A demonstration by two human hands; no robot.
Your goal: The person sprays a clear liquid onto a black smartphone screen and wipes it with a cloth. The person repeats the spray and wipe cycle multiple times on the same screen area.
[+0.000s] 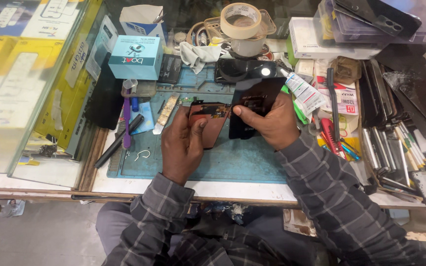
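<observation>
The workbench (139, 186) is a pale counter whose near edge runs across the lower part of the view, with a glass display case (35, 83) standing along its left edge. A blue work mat (242, 162) covers the middle of the bench, reaching close to the near edge. Along the right edge lies a crowded heap of flat phone panels and frames (390, 128). At the far edge, a turquoise box (136, 56) stands toward the left, and a roll of tape (241, 20) rests on a clear container near the middle, with a dark phone (245, 70) lying flat just in front of it.

Above the middle of the mat, the right hand (267, 123) is closed in a pinch on a dark glass panel (255, 106), thumb pressed to its left edge and fingers behind it; the panel is held tilted, clear of the mat. The left hand (183, 143) is curled shut around a reddish-brown phone part (212, 120), thumb on its face, and this part meets the panel's left edge.

A white glue tube (304, 91) lies just right of the panel. Near the mat's left edge lie a purple toothbrush (126, 120), a black pen (119, 140) and a small metal hook (143, 155).
</observation>
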